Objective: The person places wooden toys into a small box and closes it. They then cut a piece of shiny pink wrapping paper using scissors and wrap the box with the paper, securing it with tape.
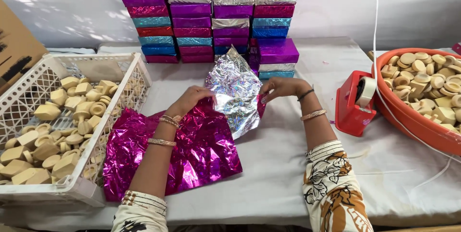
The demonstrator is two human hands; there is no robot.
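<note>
foil sheet: a crinkled pink foil sheet (182,150) is spread flat on the white table (269,174), front-centre. One corner is lifted and folded over so the silver back side shows, standing up btwn the two hands.
left hand: the left hand (189,101) is placed on the left edge of the raised flap, fingers closed on the foil. Bangles are worn at the wrist.
right hand: the right hand (281,88) is pinched on the right edge of the same flap, thumb and fingers pressed together w/ the foil btwn them. A bangle and a dark thread are seen on that wrist.
under the flap: whether anything is wrapped inside can't be told, it's hidden by the foil.
sleeves: both forearms are covered lower down by cream sleeves w/ a dark and brown flower print.
boxes: a stack of foil-wrapped boxes (211,16) is lined up at the back of the table, just behind the flap; purple, pink, teal, blue, silver, red.
crate: a white plastic crate (72,191) is set on the left, touching the sheet's left edge, and is filled w/ pale wooden pieces (72,121), some round, some blocky.
tape dispenser: a red tape dispenser (353,105) w/ a roll in it is parked right of the right hand, near but apart.
tub: an orange tub (408,117) is seen at far right, just beside the dispenser, heaped w/ more pale wood rounds (427,83).
cord: a white cord (379,69) is draped down over the tub rim onto the table.
</note>
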